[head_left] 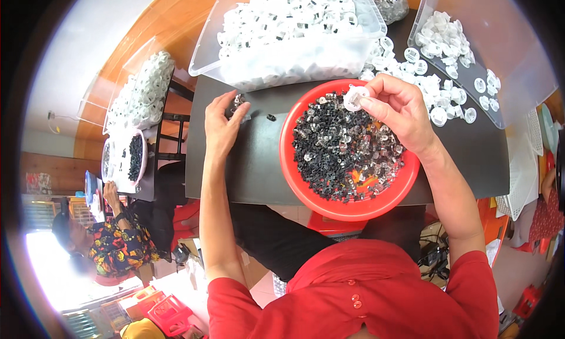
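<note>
My right hand (pixel 406 110) pinches a white round plastic piece (pixel 354 98) between thumb and fingertips, above the far rim of a red basin (pixel 289 156). In the basin lies a mix of small black parts (pixel 321 156) and small clear parts with metal bits (pixel 382 156). On the dark table left of the basin, my left hand (pixel 220 126) is closed around a few small clear and metallic parts (pixel 238 105), partly hidden by its fingers. One small black part (pixel 271 117) lies on the table between that hand and the basin.
A clear bin (pixel 203 59) heaped with white round pieces stands at the back. Loose white pieces (pixel 447 94) cover the right of the dark table (pixel 259 180), beside a tipped clear bin (pixel 518 62). A filled clear bag (pixel 388 3) stands behind. Another person (pixel 118 245) sits far left.
</note>
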The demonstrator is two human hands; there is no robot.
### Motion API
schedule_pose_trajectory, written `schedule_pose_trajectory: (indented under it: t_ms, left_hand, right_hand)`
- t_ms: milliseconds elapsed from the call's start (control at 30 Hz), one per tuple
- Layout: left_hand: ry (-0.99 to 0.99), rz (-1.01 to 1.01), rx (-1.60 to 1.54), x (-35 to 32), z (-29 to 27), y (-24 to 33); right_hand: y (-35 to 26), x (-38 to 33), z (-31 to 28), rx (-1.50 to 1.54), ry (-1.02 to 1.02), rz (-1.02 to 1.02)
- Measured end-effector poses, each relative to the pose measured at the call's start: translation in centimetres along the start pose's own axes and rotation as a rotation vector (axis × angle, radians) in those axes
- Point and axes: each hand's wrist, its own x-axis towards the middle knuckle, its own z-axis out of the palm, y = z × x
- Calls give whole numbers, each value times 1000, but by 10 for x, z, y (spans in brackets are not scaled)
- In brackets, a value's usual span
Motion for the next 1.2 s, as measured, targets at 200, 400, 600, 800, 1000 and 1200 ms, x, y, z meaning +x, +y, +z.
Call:
schedule_pose_trajectory:
  t_ms: [200,400,600,800,1000,1200]
  left_hand:
    - [-71,-20,52,-14,0,15]
    - [-98,28,-217,-36,9,16]
    - [-206,130,-157,-41,11,36]
    - [-109,142,-50,-59,3,44]
    - [59,121,260,-39,-12,12]
    - [-117,-20,216,-21,14,40]
  right_hand:
    - [-1,-1,-1,-3,3,9]
    - [2,-1,4,4,-18,3]
    - [4,0,2,-17,-12,8]
    - [2,0,1,-4,20,18]
    - [4,-2,4,-41,-2,22]
    - [2,-1,4,-53,2,42]
